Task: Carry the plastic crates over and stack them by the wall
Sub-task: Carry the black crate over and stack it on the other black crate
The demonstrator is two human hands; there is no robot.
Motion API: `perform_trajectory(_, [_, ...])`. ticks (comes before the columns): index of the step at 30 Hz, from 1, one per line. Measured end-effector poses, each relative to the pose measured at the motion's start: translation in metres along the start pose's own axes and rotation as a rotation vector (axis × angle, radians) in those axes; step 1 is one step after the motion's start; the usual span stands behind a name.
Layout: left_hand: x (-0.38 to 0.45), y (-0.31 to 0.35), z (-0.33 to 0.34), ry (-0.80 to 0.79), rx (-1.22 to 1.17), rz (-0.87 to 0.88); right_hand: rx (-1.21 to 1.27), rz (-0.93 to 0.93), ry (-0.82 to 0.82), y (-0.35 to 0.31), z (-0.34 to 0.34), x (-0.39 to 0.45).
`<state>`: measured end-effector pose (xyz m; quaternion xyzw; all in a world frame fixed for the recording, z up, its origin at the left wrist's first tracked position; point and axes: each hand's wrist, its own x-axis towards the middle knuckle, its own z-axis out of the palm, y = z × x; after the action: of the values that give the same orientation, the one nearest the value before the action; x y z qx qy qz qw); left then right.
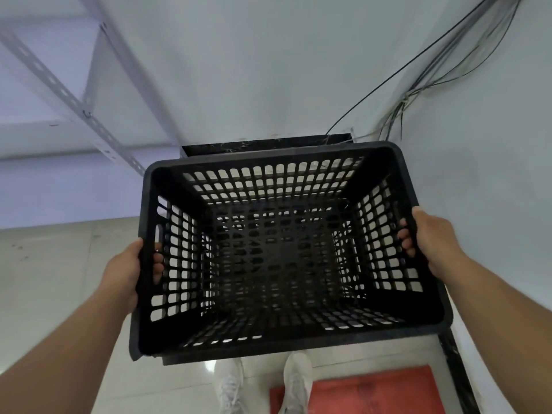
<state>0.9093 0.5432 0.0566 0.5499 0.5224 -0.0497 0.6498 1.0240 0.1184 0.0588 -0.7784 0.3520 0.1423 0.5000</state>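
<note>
The black crate [286, 249] hides the floor beneath; picture's edge crops both shoes [263, 383].

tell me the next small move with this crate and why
Probably lower the black crate straight down, keeping it level. Both the left hand and the right hand hold its side handle slots, and it hangs by the wall over what looks like another crate's dark edge below, so nesting seems close.

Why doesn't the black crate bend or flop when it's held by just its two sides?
The black crate looks like moulded plastic with a thick rim, so it probably stays stiff. Its walls and floor are mostly holes and it holds nothing, so it's likely light for its size. The left hand and right hand hook fingers through side slots, so slipping seems unlikely.
</note>
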Motion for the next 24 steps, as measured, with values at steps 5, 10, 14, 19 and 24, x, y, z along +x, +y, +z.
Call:
perform_trajectory(5, [0.012, -0.005, 0.006, -0.021, -0.002, -0.024, -0.006, 0.023, 0.012, 0.009, 0.005, 0.012])
perform_trajectory(10, [0.01, -0.006, 0.009, -0.03, 0.023, -0.007, -0.018, 0.079, -0.007, 0.015, 0.004, 0.019])
perform_trajectory(14, [0.005, -0.003, 0.012, -0.026, 0.037, -0.001, -0.048, 0.066, 0.001, 0.012, 0.003, 0.018])
perform_trajectory(19, [-0.001, -0.002, 0.019, 0.011, 0.089, 0.02, -0.028, 0.055, 0.026, 0.01, 0.005, 0.018])
perform_trajectory(24, [-0.005, -0.001, 0.021, 0.031, 0.125, 0.022, -0.062, 0.062, 0.02, 0.01, 0.005, 0.018])
